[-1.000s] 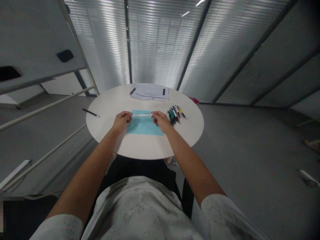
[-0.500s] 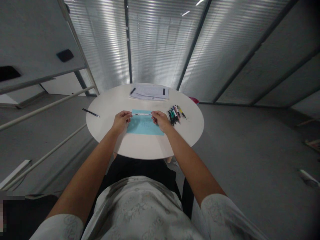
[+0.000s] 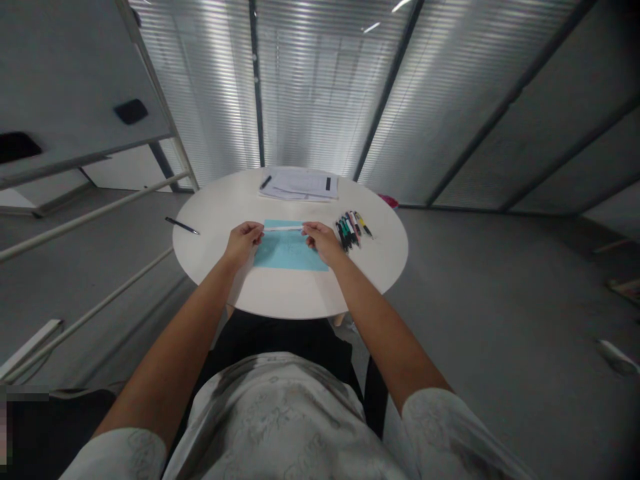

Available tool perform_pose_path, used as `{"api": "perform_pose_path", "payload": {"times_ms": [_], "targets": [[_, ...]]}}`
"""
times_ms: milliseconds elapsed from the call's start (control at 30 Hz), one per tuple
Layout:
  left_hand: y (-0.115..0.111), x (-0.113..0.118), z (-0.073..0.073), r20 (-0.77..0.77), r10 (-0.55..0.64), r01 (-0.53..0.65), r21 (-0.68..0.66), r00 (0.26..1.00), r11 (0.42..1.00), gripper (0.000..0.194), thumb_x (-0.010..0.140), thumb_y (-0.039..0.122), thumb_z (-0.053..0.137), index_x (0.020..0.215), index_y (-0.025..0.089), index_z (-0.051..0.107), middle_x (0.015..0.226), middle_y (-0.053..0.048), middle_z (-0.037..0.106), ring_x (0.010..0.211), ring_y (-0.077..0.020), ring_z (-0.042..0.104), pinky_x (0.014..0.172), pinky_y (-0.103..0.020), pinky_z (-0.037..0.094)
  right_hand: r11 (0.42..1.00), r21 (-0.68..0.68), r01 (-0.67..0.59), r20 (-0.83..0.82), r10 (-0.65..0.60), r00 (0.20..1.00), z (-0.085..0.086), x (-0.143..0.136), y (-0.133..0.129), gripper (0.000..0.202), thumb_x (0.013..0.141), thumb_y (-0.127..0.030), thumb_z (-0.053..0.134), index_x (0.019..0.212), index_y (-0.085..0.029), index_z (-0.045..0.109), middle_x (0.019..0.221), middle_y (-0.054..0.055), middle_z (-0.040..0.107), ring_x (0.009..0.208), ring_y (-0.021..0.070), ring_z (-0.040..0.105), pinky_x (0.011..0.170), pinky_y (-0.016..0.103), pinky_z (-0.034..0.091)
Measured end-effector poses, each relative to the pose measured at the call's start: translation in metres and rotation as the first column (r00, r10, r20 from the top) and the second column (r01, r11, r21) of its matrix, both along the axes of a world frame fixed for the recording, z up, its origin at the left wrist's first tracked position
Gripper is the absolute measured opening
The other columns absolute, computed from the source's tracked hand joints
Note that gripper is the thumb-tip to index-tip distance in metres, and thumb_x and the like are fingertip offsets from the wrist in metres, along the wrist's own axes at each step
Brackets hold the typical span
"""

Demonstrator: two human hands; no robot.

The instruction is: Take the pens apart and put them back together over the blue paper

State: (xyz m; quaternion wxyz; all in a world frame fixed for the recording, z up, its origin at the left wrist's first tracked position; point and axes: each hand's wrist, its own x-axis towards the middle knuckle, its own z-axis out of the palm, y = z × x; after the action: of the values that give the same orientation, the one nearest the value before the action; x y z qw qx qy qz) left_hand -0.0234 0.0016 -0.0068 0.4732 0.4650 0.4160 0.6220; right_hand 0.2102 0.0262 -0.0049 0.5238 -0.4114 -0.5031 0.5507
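Pinching opposite ends of a slim white pen (image 3: 283,229), left hand (image 3: 243,241) and right hand (image 3: 321,241) are holding it crosswise above a blue sheet (image 3: 290,257) on the table (image 3: 287,297). Assorted pens (image 3: 353,229) are lying just beside the right hand.

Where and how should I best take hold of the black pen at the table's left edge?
Probably pinch the black pen across its thin middle, from above, with the left hand once free: it lies apart from other things, and its outer end seems to overhang the table.
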Motion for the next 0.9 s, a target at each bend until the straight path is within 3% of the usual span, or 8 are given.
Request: {"api": "perform_pose_path", "payload": {"times_ms": [333,600,900], "targets": [[-0.0019,0.0003,0.0022,-0.016,-0.017,0.017,0.002,1.000,1.000,0.023,0.062,0.023,0.077,0.082,0.015,0.069,0.063,-0.001,0.059,0.055,-0.0096,0.050,0.053,-0.024,0.036,1.000,0.004,0.010,0.030,-0.010,0.999,0.0007,-0.0012,-0.0007,0.022,0.078,-0.039,0.068,0.080,-0.019,0.060,0.058,-0.005,0.059,0.044,0.0052,0.048,0.040,0.018,0.031],[-0.0018,0.0019,0.0026,-0.032,0.009,-0.009,-0.003,0.999,1.000,0.022,0.068,0.034,0.075,0.075,0.014,0.066,0.063,-0.002,0.059,0.054,-0.0084,0.048,0.053,-0.023,0.035,1.000,-0.009,-0.006,-0.007,0.006,1.000,-0.0013,0.0000,0.0016,0.027,0.073,-0.035,0.072,0.092,-0.019,0.061,0.068,-0.003,0.065,0.044,0.0055,0.050,0.041,0.018,0.033],[0.0016,-0.0013,-0.0035,-0.062,-0.002,0.003,0.023,0.998,1.000,0.020,0.066,0.029,0.077,0.078,0.015,0.070,0.063,-0.002,0.059,0.055,-0.0090,0.048,0.053,-0.024,0.035,1.000,-0.003,-0.012,-0.014,0.012,1.000,-0.0025,0.0002,0.0029,0.025,0.074,-0.034,0.072,0.093,-0.018,0.065,0.070,-0.002,0.066,0.045,0.0055,0.051,0.040,0.018,0.034]]}}
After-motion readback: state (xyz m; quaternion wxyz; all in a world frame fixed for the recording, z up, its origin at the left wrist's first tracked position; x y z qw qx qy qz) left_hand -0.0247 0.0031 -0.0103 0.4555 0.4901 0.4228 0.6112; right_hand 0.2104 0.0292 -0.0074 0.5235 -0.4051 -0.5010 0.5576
